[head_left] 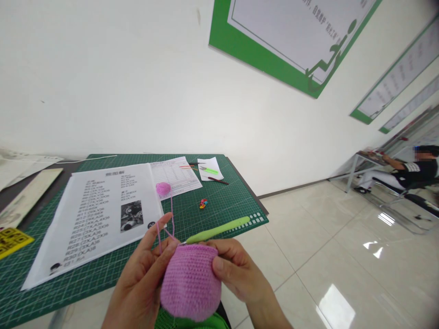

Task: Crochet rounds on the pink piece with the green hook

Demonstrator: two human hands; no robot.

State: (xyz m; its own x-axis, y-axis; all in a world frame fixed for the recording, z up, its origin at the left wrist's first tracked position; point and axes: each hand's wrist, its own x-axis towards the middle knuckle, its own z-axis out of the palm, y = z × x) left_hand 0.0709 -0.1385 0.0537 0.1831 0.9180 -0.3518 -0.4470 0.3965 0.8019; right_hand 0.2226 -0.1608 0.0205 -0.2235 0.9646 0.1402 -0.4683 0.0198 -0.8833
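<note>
A rounded pink crocheted piece [192, 283] hangs between my two hands near the bottom centre. My left hand [147, 269] pinches its upper left edge, with the index finger raised and pink yarn looped over it. My right hand [233, 267] grips the upper right edge, thumb on the front. A crochet hook with a light green handle [219, 230] lies across the top, its metal end at the piece's rim by my left fingertips. The yarn runs up to a small pink ball [163, 188] on the papers.
A green cutting mat [185, 212] bears a printed pattern sheet [106, 219], a form [178, 176], small colourful markers [203, 204], green snips [210, 171] and a dark pen [218, 181]. A yellow card [13, 242] lies left. Far right, a person [414, 169] sits at another table.
</note>
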